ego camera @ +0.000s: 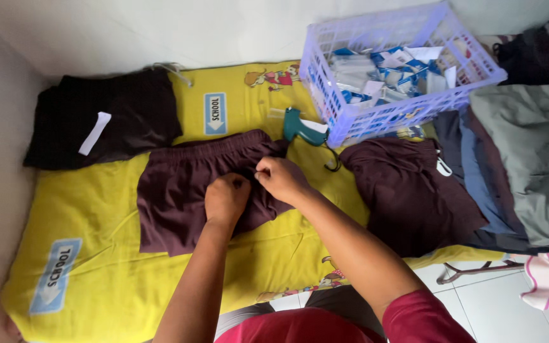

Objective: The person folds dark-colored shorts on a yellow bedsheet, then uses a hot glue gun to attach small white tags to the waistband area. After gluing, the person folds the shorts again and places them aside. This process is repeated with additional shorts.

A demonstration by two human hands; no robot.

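A pair of maroon shorts (185,194) lies spread flat near the middle of the yellow printed mattress (109,279), waistband toward the far edge. Both hands work at its middle: the left hand (226,198) is curled closed, pinching the cloth, and the right hand (279,179) is closed too, its fingertips nipping a bit of fabric just below the waistband. The shorts look light, soft and limp; they would likely bunch and slide on the cover, so the elastic waistband or a hem seems the firmest place to take hold.

Just beyond the right hand a teal tagging gun (301,129) rests against the lavender plastic crate (351,121) of blue-and-white tags at the far right edge. A second maroon garment (408,190) lies to the right, beside a pile of grey and blue clothes (522,159). Folded black shorts (106,117) with a white label sit at the far left corner. Nothing lies over the shorts being handled.
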